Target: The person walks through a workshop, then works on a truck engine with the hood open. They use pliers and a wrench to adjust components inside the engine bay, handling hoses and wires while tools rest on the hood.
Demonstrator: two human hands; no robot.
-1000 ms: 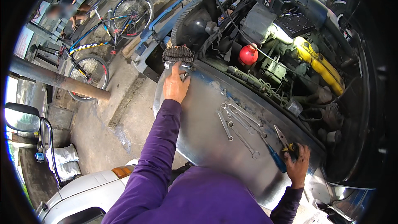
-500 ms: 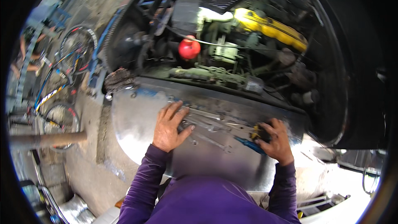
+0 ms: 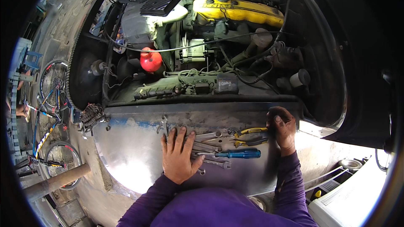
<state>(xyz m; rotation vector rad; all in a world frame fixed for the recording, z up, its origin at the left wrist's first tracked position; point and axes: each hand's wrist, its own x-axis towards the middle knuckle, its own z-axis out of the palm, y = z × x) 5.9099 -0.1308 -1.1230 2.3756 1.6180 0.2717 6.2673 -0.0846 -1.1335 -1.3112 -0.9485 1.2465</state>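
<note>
My left hand (image 3: 179, 156) lies flat with its fingers spread over several metal wrenches (image 3: 209, 146) on the bare metal fender (image 3: 139, 143). One wrench end (image 3: 163, 122) pokes out beyond its fingertips. To the right of that hand are a screwdriver (image 3: 243, 154) with a blue handle and pliers (image 3: 251, 130) with yellow-and-black handles. Close to the handle ends, my right hand (image 3: 284, 129) rests with curled fingers and the thumb on top. Whatever those fingers may enclose is hidden.
Beyond the fender is an open engine bay with a yellow engine cover (image 3: 240, 10), a red round container (image 3: 150, 60) and a thin cable (image 3: 189, 47). A dark bundled rag (image 3: 91, 117) sits at the left corner. Bicycles (image 3: 54, 117) and a rusty pipe (image 3: 59, 180) are at left.
The view has shifted, showing the engine bay lower and further left. My right hand has come off the pliers and screwdriver to their right and curled up. My left hand stays over the wrenches.
</note>
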